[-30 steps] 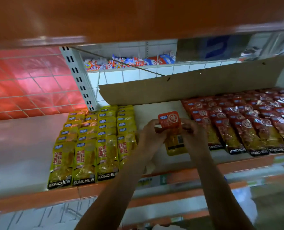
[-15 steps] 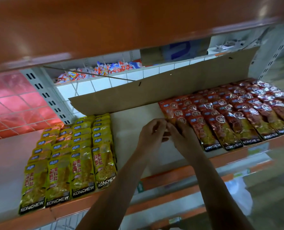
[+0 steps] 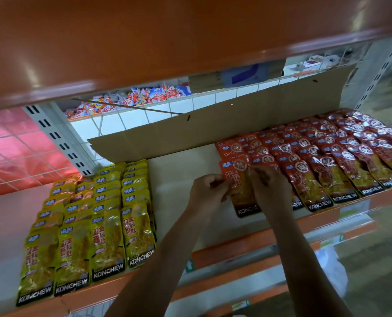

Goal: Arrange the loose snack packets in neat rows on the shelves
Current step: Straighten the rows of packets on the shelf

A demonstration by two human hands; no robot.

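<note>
- Orange-red foil snack packet, marked KONCHEW at its lower end: at the left end of the red rows, front position, lengthwise toward the shelf edge. Whether it lies fully flat on the board cannot be told.
- Left hand: fingers curled, pinching the packet's left edge.
- Right hand: fingers curled over the packet's right side, covering part of the neighbouring packet.
- Red foil snack packets in overlapping rows: right part of the shelf, front to back, just beside the held packet.
- Yellow foil snack packets in overlapping rows: left part, well apart from the red ones.
- White shelf board: a bare strip between the two groups.
- Brown cardboard sheet: upright along the back of the shelf.
- Blue, white and red packets: heaped behind the white wire mesh backing.
- Orange upper shelf: overhead, blurred.
</note>
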